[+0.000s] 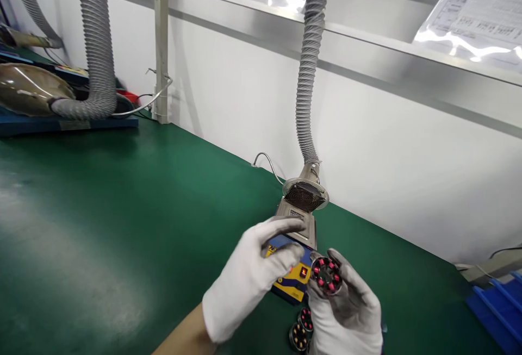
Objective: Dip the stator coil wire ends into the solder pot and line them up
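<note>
My right hand [346,306], in a white glove with dark smudges, grips a round black part with pink pieces set in a ring [327,275]; its ringed face is turned up. To its left is my left hand [256,268], gloved too, thumb and fingers apart and nothing between them. Behind both hands stands a blue and yellow machine [296,290] with a lit red switch, partly covered by my left hand. Below, on the green table, lie a similar round part with pink pieces [305,319] and one with yellowish pieces [299,337].
A grey ribbed hose [309,72] comes down to a round hood [305,194] over a fan grille behind the machine. Another hose [95,34] and a brownish hood [32,91] are at the left. Blue bins [499,306] stand at the right edge of the green table [163,208].
</note>
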